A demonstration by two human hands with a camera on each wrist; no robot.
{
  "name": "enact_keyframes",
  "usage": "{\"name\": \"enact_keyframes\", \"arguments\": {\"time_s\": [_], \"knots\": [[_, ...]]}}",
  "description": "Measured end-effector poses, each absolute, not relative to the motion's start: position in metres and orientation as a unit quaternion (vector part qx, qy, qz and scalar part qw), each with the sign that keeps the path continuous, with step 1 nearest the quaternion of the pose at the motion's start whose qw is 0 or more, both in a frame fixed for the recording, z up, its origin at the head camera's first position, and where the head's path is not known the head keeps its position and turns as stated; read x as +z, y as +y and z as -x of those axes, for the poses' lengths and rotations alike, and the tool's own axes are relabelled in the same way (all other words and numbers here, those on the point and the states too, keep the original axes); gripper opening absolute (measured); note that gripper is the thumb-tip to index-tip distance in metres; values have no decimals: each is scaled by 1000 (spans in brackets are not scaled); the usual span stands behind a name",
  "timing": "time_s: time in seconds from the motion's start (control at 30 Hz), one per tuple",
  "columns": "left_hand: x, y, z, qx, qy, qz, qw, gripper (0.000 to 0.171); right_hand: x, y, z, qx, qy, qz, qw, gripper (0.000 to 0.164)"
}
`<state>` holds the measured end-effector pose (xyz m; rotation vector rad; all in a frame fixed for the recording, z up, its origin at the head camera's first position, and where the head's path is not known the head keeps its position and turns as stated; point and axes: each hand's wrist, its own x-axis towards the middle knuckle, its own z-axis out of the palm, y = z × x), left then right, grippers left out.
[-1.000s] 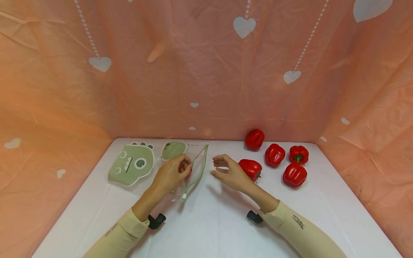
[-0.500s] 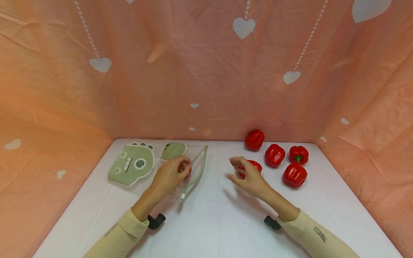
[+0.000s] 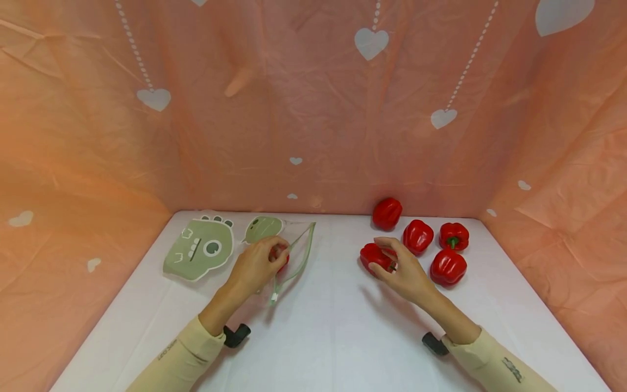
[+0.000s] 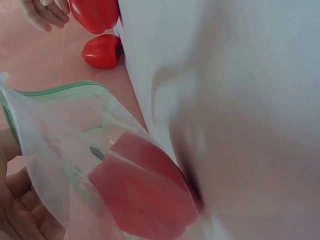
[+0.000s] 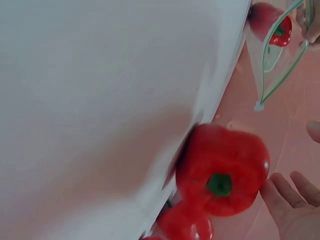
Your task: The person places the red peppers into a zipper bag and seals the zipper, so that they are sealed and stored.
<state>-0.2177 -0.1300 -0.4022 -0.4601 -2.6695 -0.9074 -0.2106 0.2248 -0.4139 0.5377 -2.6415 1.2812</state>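
Pale yellow fabric left sleeve [image 3: 178, 362] with small dark lettering [image 3: 167, 350], matching right sleeve [image 3: 490, 359] with denser dark print [image 3: 512, 370], smooth wide cuffs [image 3: 208, 337], rounded black tube-like device [image 3: 238, 336] beside each

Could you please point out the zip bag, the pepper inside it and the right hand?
Zip bag [image 4: 65, 87], left wrist view: green rim.
Pepper [image 4: 145, 187], left wrist view: red body.
Right hand [image 3: 405, 274], head view: back.

I saw the left hand [image 4: 15, 217] holding a clear bag [image 4: 45, 155], a red pepper [image 4: 147, 190] inside; two more peppers [image 4: 101, 52] lay near the right hand [image 4: 47, 12].
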Motion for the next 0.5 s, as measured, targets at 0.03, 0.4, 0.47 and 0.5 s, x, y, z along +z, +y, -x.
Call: {"name": "enact_keyframes", "arguments": {"time_s": [0.03, 0.4, 0.47, 0.5], "knots": [[-402, -130, 218, -314, -925, 160, 143, 14, -414, 227, 211, 423, -884, -179, 83, 63], [-401, -130, 218, -317, -922, 164, 148, 11, -415, 243, 214, 400, -898, -161, 91, 69], [-401, -130, 218, -315, -923, 164, 148, 11, -415, 245, 215, 396, -901, -157, 83, 71], [-401, -130, 218, -315, -923, 163, 147, 11, -415, 247, 216, 393, -903, -155, 78, 72]]}}
